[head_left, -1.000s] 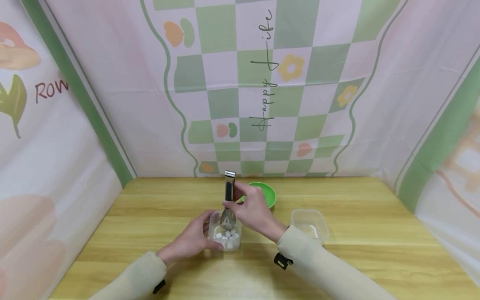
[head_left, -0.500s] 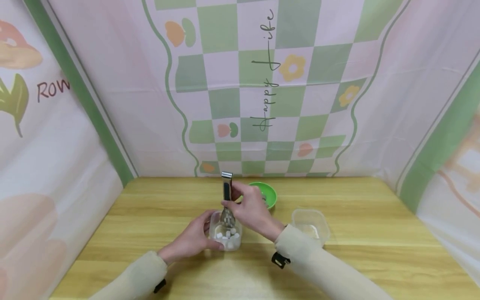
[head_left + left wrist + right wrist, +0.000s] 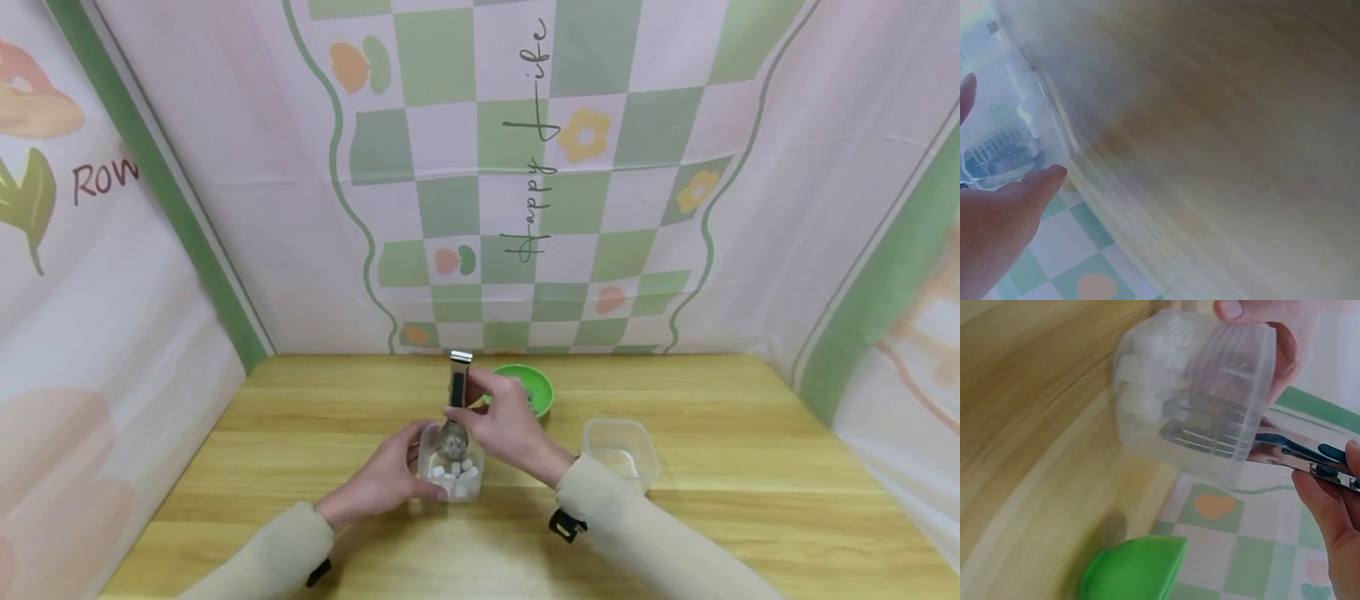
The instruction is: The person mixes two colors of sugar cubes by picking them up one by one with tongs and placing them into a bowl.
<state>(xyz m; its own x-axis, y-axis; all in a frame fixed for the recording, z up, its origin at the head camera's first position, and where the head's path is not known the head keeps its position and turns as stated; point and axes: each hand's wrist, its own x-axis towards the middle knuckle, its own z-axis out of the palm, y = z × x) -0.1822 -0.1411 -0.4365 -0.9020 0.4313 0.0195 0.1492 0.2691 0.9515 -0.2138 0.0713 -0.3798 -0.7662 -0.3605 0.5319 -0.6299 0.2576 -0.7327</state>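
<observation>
My left hand (image 3: 386,471) holds a small clear plastic container (image 3: 1210,465) on the table, thumb at its near side and fingers at its far left. Several white lumps (image 3: 1141,400) lie at the bottom of it. My right hand (image 3: 510,421) pinches metal tongs (image 3: 458,385) with dark grip pads, handle end up. Their slotted ends (image 3: 1204,440) reach down inside the container, above the lumps; in the right wrist view these ends stand apart with nothing between them. The left wrist view shows part of my left hand (image 3: 1007,215) beside the clear container.
Behind my right hand stands a green bowl (image 3: 543,396), with something greyish in it, partly covered by the hand. A second clear container (image 3: 647,450) stands on the wooden table (image 3: 720,517) to the right, partly behind my right sleeve (image 3: 622,517). Patterned cloth hangs behind the table.
The tongs shifted slightly left, then back right and a little lower into the container. My right hand moved with them. My left hand and the container have stayed in place.
</observation>
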